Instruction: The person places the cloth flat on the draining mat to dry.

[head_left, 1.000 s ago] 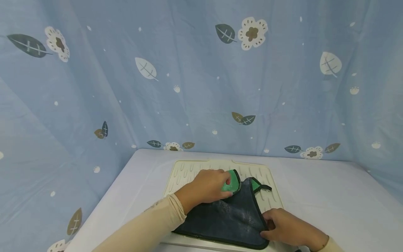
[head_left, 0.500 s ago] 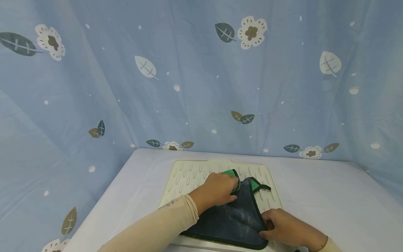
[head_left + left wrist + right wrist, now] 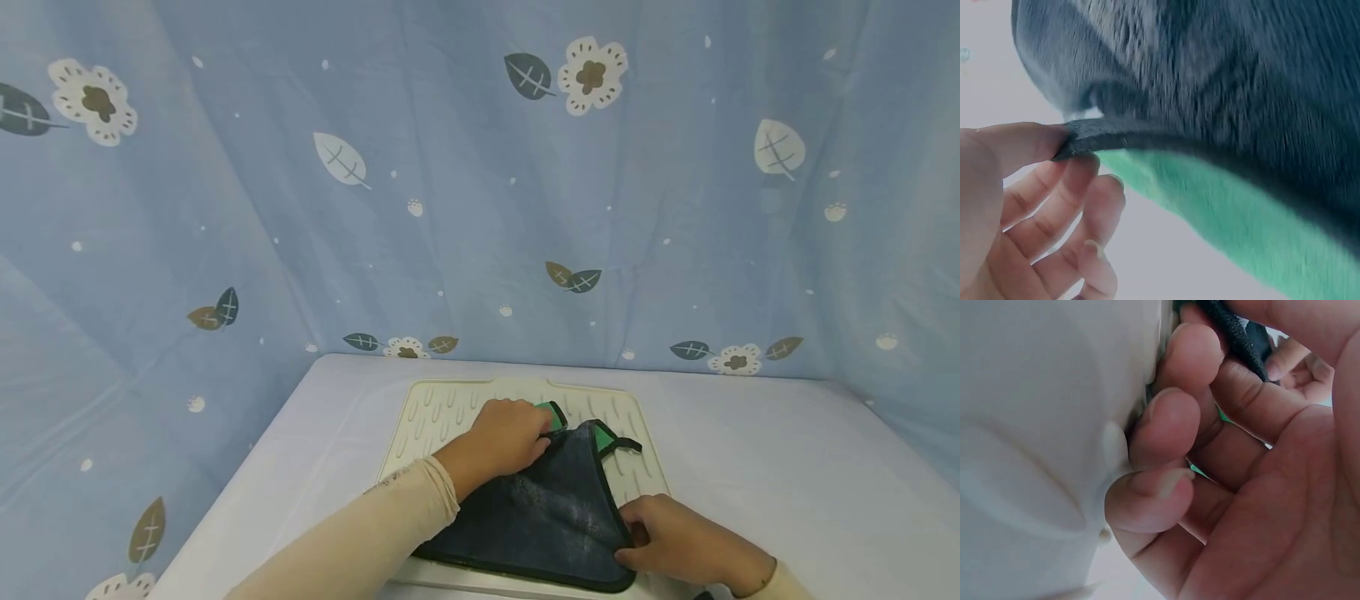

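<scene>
A dark grey plush cloth with black edging and a green reverse side lies over a cream ridged board. My left hand pinches its edge between thumb and fingers near the far side. In the left wrist view that edge is lifted, with the green underside showing below the dark face. Near the front right corner, my right hand pinches the cloth's right edge, its fingertips close against the board. A black loop sticks out from the far right corner, where a small green patch shows.
The board rests on a table with a white cover. Behind and to the left hangs a blue curtain printed with leaves and flowers. A small dark object is partly visible at the bottom edge below the right hand.
My left hand moved right and toward me, then back away and left, still at the cloth's far edge. Less green shows there now. The right hand keeps its hold; the head view has shifted slightly.
</scene>
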A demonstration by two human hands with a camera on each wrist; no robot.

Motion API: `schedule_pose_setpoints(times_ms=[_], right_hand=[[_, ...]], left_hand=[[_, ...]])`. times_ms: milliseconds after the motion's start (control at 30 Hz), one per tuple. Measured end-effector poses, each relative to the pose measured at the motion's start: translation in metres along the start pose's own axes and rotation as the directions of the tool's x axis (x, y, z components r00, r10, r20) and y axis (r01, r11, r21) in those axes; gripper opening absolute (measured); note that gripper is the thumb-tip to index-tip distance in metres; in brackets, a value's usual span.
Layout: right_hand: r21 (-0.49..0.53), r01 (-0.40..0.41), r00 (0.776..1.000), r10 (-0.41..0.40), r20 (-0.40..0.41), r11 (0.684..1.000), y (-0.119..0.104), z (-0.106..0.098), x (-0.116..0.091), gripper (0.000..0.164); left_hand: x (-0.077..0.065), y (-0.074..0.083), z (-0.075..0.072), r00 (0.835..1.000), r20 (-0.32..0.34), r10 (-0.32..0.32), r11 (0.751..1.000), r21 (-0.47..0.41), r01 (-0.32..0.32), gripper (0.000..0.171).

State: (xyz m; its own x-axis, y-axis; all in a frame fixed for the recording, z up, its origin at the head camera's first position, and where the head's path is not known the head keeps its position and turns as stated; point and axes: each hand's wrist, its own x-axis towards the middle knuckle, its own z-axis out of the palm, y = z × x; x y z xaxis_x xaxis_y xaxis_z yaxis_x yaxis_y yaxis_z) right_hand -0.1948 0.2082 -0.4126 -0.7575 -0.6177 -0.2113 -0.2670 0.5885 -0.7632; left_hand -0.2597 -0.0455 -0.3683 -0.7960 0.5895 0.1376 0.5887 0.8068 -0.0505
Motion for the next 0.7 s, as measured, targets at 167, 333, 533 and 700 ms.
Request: schedule_pose_setpoints(times_ms=[167,333,533,700], right_hand=[[-0.010,-0.008,1.000,0.008,0.004,1.000,-0.001,-0.001,0.001,0.009],[-0.003,0.001,1.000,-0.001,0.011,1.000,0.000,-0.001,0.001,0.009],[-0.010,0.011,1.000,-0.011,0.014,1.000,0.001,-0.002,0.002,0.009],[-0.015,0.030,1.000,-0.030,0.009,0.999,0.001,-0.002,0.002,0.009]], left_hand=[[-0.001,-0.020,-0.007,0.996,-0.081,-0.037,0.999,-0.037,0.034,0.015],[0.000,-0.047,-0.012,0.987,-0.080,-0.138,0.981,-0.147,0.125,0.014],[-0.005,-0.081,-0.017,0.968,-0.066,-0.243,0.954,-0.198,0.226,0.015],[-0.007,-0.106,-0.017,0.946,-0.036,-0.324,0.925,-0.220,0.308,0.015]])
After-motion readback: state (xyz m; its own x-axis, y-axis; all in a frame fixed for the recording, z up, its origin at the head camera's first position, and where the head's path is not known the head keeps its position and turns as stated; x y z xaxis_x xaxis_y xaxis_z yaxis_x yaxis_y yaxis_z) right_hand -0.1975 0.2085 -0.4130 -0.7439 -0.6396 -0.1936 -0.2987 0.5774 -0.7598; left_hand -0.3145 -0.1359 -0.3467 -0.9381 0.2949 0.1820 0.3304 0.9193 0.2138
